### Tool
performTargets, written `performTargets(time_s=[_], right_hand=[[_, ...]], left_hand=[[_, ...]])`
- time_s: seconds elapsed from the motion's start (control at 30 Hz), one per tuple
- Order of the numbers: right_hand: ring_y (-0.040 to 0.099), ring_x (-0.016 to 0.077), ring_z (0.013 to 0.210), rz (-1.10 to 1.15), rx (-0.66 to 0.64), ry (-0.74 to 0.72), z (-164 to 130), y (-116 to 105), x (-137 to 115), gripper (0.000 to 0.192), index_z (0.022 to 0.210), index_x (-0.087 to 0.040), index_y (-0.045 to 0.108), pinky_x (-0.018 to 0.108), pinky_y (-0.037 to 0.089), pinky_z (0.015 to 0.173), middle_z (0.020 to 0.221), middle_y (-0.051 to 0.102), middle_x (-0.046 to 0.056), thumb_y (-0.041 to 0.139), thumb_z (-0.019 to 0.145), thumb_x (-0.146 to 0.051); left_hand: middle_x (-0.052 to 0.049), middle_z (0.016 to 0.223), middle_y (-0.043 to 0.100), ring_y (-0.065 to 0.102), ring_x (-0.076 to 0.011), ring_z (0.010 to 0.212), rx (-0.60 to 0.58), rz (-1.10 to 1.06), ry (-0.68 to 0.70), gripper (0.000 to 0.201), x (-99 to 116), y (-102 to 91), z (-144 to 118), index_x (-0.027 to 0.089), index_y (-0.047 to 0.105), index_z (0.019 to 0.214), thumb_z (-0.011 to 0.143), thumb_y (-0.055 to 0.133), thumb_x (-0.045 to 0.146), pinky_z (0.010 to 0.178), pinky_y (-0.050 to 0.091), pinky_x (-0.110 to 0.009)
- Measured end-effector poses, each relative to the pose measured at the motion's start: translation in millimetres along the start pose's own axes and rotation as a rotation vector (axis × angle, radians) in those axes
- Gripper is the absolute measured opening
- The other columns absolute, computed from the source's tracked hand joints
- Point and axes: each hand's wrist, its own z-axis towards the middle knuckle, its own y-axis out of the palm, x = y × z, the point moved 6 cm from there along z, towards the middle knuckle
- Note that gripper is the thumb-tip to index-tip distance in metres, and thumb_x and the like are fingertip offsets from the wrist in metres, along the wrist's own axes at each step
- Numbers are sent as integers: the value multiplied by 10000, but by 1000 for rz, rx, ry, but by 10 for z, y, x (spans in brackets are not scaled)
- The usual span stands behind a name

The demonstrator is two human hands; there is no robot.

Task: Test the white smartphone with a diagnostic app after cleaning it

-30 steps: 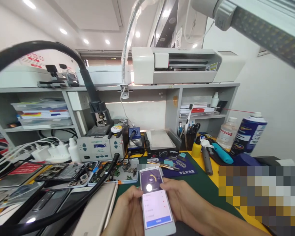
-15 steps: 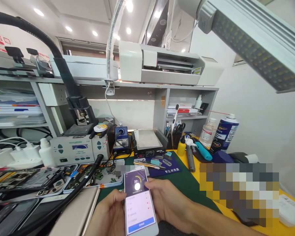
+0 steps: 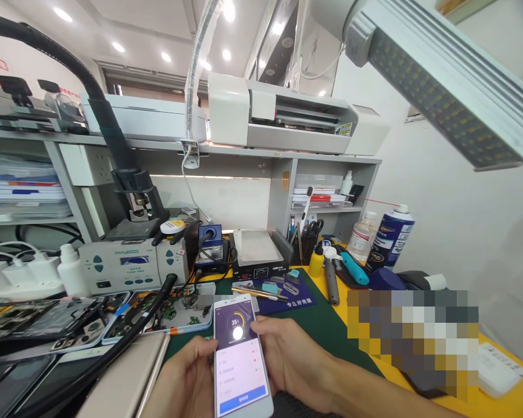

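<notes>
- Since the earlier frames, the white smartphone [image 3: 240, 360] is being shown lower and further left in view, and its dial readout is now being displayed as 35, up from 30.
- The phone is being held above the green mat [image 3: 331, 334], between both hands, screen up and lit.
- The left hand [image 3: 187, 380] is being wrapped around the phone's left edge and back, fingers closed on it.
- The right hand [image 3: 294, 363] is being closed on the right edge, with its thumb resting at the screen's upper right, beside the purple dial.
- Just left of the left hand, a gold phone [image 3: 126, 383] is lying face down; beyond it a black hose [image 3: 126, 342] is crossing trays of parts.
- Ahead of the right hand, tweezers [image 3: 257, 293] and small blades are lying on a blue pad [image 3: 294, 299].
- Handling judgement: the phone is likely light, rigid and slick, with fragile glass; it is best being gripped by the long side edges, keeping fingers off the screen.
</notes>
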Motion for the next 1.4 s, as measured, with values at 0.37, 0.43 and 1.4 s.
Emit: performTargets(time_s=[0.37,0.43,1.4], right_hand=[[666,226,758,5,-7,6,15,7,35,456,1132,-138,599,305,449,680,943,726,118,378,882,-450],[668,228,766,5,-13,4,14,16,23,460,1135,-146,596,298,446,672,949,726,114,386,873,-462],[627,205,721,-8,55,-124,-99,64,-155,514,1114,-168,610,304,458,621,885,705,55,561,606,-229]], left_hand=[[-177,1169,728,688,-367,1035,-13,-77,-66,544,-3,-122,110,145,543,1387,901,492,384,902,489,-484],[-183,1162,731,682,-379,1049,-40,-76,-37,551,-7,-117,127,133,556,1374,882,512,378,925,479,-500],[-140,982,743,674,-332,813,93,218,131,452,88,-76,-19,155,578,1322,929,499,364,627,558,-480]])
